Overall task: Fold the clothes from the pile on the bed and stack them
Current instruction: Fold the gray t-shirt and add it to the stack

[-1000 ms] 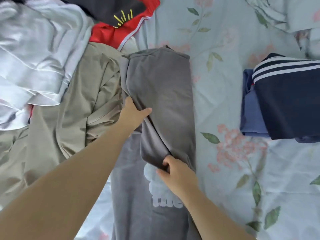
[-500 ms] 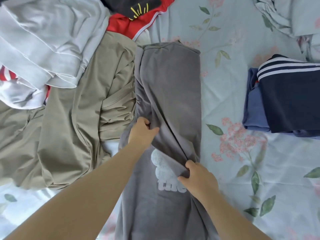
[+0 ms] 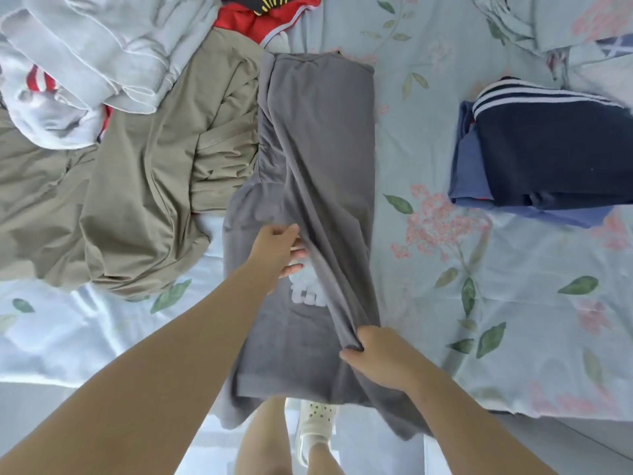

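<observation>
**Grey T-shirt (image 3: 325, 132), part-folded, on floral bed sheet (image 3: 428, 303)**

Left: unfolded pile (image 3: 137, 166), khaki and pale grey. Centre: T-shirt lengthwise, hem overhanging the bed edge. Right: folded stack (image 3: 548, 159), navy uppermost. Left hand (image 3: 277, 250), fingers loosely extended, touches the fold; right hand (image 3: 383, 358) pinches it near the hem.

A home bedroom: a bed (image 3: 513, 303) in floral sheets, strewn with clothes (image 3: 137, 173).
</observation>
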`<control>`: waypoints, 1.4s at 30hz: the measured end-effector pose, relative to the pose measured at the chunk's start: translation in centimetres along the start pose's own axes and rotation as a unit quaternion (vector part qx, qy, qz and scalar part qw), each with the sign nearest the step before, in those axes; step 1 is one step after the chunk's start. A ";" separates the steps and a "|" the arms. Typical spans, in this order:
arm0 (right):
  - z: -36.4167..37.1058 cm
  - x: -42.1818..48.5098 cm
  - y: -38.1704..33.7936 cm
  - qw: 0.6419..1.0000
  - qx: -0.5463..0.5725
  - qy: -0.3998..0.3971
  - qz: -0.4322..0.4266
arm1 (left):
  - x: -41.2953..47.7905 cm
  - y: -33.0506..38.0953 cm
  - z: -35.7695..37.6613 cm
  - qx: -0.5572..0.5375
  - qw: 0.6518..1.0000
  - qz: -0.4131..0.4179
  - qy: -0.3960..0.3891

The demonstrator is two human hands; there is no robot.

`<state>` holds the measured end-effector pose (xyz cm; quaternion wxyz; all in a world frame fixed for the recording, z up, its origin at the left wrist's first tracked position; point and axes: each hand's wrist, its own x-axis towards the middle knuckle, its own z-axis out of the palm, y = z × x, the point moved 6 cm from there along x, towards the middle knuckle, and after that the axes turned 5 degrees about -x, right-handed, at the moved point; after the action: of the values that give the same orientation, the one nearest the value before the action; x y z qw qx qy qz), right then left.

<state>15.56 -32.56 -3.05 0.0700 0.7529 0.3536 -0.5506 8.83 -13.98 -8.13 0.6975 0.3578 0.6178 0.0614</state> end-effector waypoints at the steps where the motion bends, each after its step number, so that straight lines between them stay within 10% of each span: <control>1: 0.7 -0.8 -1.2 0.999 0.038 -0.008 -0.014 | -0.9 -0.5 0.3 0.021 0.999 -0.009 -0.033; 4: 3.3 -1.9 -6.1 0.990 0.114 -0.039 -0.079 | -2.8 -1.4 -0.8 0.019 0.997 -0.017 -0.071; 10: 9.0 -0.7 -11.6 0.968 0.188 -0.103 -0.130 | -2.5 -2.6 -9.4 0.081 0.989 0.052 0.109; 19: 7.8 1.3 1.9 0.883 0.288 0.336 0.155 | -2.8 -6.8 -9.5 0.336 0.938 0.063 0.048; 25: 8.9 2.6 2.7 0.880 0.368 0.277 0.119 | -3.6 -9.2 -14.4 0.314 0.941 0.048 0.121; 36: 10.3 0.0 4.9 0.860 0.456 0.220 0.069 | -7.2 -10.1 -13.2 0.151 0.982 0.114 0.017; 42: 11.1 0.3 7.6 0.847 0.463 0.228 0.130 | -6.8 -13.7 -12.4 0.270 0.960 0.007 -0.075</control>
<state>11.59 -43.50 -9.69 -0.2983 0.8413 -0.0378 -0.4492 -8.83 -22.47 -10.21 0.6189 0.5410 0.5545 -0.1297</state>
